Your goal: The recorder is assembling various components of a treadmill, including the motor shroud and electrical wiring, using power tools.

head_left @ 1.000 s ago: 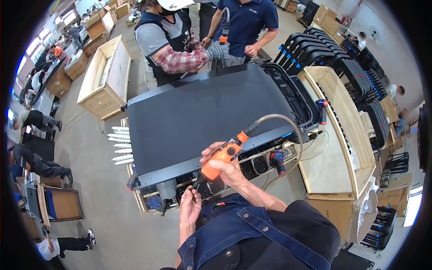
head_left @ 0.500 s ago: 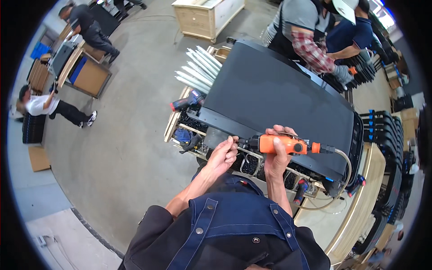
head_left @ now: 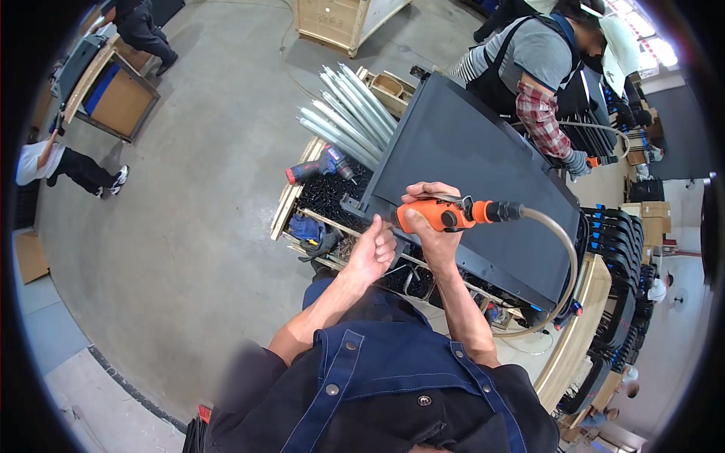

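My right hand (head_left: pixel 436 240) is wrapped around an orange air screwdriver (head_left: pixel 427 214), its hose trailing from the right end. The tool lies level, its nose pointing left at the near left corner of a large dark grey panel (head_left: pixel 461 151). My left hand (head_left: pixel 371 253) is closed beside that nose, thumb and fingers pinched together. Whatever sits between those fingers is hidden or too small to make out. Under the panel is a wooden workbench with a bin of black screws (head_left: pixel 332 198), where a cordless drill (head_left: pixel 321 166) lies.
Silver tubes (head_left: pixel 351 113) stick out past the panel's far left side. A clear air hose (head_left: pixel 572 260) loops down on the right. Across the panel, a person in a grey shirt (head_left: pixel 540 53) works with another orange tool. Stacked black parts (head_left: pixel 615 257) stand at right.
The air screwdriver and my right hand have moved left and slightly up, bringing the nose to the panel's corner. My left hand stays close by. The view has shifted, and the co-worker has bent lower.
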The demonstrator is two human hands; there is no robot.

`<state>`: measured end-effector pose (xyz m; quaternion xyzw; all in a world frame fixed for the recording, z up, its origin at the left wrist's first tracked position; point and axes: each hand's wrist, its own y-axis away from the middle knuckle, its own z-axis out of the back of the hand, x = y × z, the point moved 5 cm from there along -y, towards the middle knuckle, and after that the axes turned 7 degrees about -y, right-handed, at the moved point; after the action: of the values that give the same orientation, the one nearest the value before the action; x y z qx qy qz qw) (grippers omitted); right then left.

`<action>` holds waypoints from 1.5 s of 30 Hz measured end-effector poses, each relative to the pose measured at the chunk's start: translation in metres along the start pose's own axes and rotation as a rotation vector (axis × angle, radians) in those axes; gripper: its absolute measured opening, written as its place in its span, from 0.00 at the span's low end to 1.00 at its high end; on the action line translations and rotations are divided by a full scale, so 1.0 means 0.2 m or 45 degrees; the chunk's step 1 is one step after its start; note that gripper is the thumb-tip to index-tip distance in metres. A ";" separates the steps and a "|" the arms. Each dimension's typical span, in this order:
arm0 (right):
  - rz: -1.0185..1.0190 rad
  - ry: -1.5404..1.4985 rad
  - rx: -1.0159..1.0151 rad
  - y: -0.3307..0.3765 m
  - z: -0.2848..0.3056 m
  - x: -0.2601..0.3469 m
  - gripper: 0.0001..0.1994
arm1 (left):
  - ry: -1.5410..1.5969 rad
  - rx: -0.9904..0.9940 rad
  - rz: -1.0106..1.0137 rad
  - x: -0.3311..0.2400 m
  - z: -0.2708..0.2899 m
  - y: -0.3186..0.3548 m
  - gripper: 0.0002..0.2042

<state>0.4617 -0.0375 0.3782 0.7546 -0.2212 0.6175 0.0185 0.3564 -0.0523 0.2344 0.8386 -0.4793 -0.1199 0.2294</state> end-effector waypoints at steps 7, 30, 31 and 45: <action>-0.012 0.133 0.297 -0.07 -0.18 -0.07 0.24 | -0.397 -0.075 0.302 0.05 0.16 0.11 0.21; -0.059 0.226 0.111 -0.12 -0.19 -0.02 0.27 | -0.746 0.026 0.421 -0.06 0.17 0.24 0.19; -0.024 0.181 0.052 -0.09 -0.12 0.02 0.27 | -0.761 0.031 0.414 -0.05 0.18 0.23 0.19; -0.335 0.603 -1.737 1.90 1.36 0.36 0.15 | -0.958 -0.298 0.768 0.83 0.53 -0.12 0.12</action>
<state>0.5873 -0.4833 0.2880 0.4419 -0.4541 0.4815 0.6055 0.4150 -0.2139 0.1344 0.5297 -0.7335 -0.3955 0.1577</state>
